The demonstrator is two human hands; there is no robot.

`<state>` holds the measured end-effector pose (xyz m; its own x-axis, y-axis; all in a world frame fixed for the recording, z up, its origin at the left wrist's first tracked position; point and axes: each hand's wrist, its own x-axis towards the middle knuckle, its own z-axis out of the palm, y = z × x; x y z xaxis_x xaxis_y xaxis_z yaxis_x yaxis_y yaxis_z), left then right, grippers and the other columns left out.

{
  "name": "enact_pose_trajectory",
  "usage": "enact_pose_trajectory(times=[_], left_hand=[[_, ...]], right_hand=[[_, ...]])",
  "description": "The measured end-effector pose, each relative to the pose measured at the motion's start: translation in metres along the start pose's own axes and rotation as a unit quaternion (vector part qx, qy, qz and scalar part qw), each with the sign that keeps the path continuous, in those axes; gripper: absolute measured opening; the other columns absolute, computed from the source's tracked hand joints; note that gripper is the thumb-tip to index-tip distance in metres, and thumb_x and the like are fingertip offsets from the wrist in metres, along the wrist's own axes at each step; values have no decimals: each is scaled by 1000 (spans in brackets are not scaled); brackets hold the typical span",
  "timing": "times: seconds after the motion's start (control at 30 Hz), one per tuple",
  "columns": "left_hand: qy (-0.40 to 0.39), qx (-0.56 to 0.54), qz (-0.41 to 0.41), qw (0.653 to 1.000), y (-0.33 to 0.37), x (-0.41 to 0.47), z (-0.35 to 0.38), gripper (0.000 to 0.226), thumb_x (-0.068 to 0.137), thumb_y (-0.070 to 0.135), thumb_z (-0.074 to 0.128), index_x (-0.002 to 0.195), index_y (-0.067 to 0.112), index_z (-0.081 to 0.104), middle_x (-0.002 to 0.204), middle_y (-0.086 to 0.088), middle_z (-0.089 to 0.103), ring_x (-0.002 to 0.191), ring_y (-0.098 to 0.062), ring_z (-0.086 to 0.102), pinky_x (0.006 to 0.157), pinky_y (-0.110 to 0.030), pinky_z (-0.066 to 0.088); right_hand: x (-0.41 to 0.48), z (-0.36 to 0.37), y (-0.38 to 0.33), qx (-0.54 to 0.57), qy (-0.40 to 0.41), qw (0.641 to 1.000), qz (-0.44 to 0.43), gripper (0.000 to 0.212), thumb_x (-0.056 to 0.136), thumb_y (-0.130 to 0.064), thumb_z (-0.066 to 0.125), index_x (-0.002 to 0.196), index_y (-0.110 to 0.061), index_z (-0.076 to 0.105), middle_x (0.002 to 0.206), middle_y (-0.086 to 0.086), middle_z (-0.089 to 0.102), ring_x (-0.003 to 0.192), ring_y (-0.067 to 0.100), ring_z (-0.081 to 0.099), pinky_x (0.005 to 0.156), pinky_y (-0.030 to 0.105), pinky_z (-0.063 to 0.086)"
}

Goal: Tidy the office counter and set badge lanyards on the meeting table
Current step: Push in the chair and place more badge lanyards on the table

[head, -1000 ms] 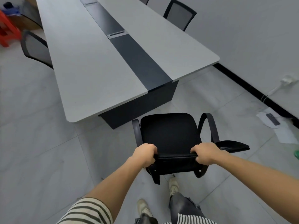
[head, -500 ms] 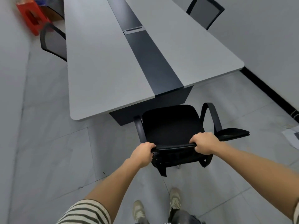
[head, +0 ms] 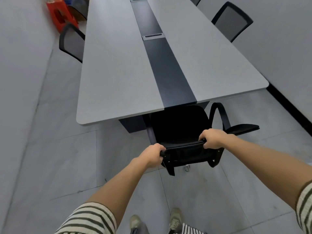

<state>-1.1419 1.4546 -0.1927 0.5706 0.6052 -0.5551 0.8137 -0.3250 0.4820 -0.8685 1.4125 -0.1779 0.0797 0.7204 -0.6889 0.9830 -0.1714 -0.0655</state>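
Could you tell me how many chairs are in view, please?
4. The near-end chair, held by the left hand and right hand; the left-side chair; the right-side chair; a fourth chair beyond it, cut off at the top edge. More may be hidden.

The black office chair [head: 179,125] stands upright on the floor at the near short end of the long grey counter [head: 114,73], in line with the dark central strip [head: 168,70]. The front of its padded seat lies under the counter edge. The left hand [head: 152,155] and right hand [head: 213,138] grip the top rail of the backrest. The right loop armrest [head: 219,114] projects outward beside the counter.
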Motion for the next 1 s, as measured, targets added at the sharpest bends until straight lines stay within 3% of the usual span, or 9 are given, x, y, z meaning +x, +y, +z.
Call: enact_pose_trajectory(times=[0.1, 0.2, 0.33, 0.37, 0.5, 0.77, 1.0], left_hand=[[13, 10, -21, 1000, -16, -6, -16, 49, 93, 8, 49, 140, 19, 46, 140, -4, 50, 127, -24, 48, 103, -34, 43], [49, 9, -54, 997, -53, -20, -40, 43, 95, 15, 51, 138, 19, 48, 139, -4, 51, 127, -22, 49, 104, -35, 42], [93, 1, -112, 989, -119, -49, -83, 38, 96, 24, 53, 134, 19, 51, 135, -5, 54, 118, -22, 55, 101, -36, 45], [118, -8, -136, 984, -158, -69, -103, 38, 96, 26, 54, 133, 19, 52, 134, -6, 54, 117, -22, 55, 100, -35, 46], [142, -11, -155, 978, -206, -94, -136, 38, 95, 28, 54, 131, 18, 54, 133, -5, 56, 117, -22, 56, 99, -35, 45], [204, -1, -201, 958, -383, -182, -256, 35, 95, 27, 53, 129, 18, 55, 130, -5, 57, 114, -22, 56, 95, -34, 47], [212, -18, -201, 956, -473, -177, -324, 35, 95, 27, 53, 129, 18, 55, 130, -5, 56, 111, -22, 57, 93, -35, 49]], right_hand=[[7, -15, -26, 47, -30, 998, -30, 46, 82, -30, 70, 127, -30, 61, 114, -6, 63, 100, 16, 61, 82, 29, 53], [17, -38, -71, 97, -10, 993, -68, 44, 83, -34, 71, 125, -29, 62, 114, -7, 65, 101, 14, 62, 91, 31, 52], [35, -77, -147, 77, 60, 987, -128, 35, 85, -31, 64, 120, -28, 64, 105, -12, 68, 93, 9, 62, 88, 29, 52], [48, -91, -196, 57, 72, 984, -150, 33, 86, -30, 63, 119, -27, 65, 105, -12, 68, 93, 9, 62, 87, 28, 51], [66, -115, -258, 47, 91, 981, -164, 29, 88, -30, 63, 117, -27, 65, 110, -8, 66, 97, 13, 61, 87, 28, 49], [128, -174, -498, 28, 118, 967, -223, 28, 90, -31, 61, 117, -28, 65, 111, -7, 65, 98, 16, 61, 86, 28, 49], [180, -220, -590, 1, 115, 968, -221, 32, 89, -26, 59, 120, -27, 65, 118, -6, 60, 103, 18, 58, 87, 26, 46]])
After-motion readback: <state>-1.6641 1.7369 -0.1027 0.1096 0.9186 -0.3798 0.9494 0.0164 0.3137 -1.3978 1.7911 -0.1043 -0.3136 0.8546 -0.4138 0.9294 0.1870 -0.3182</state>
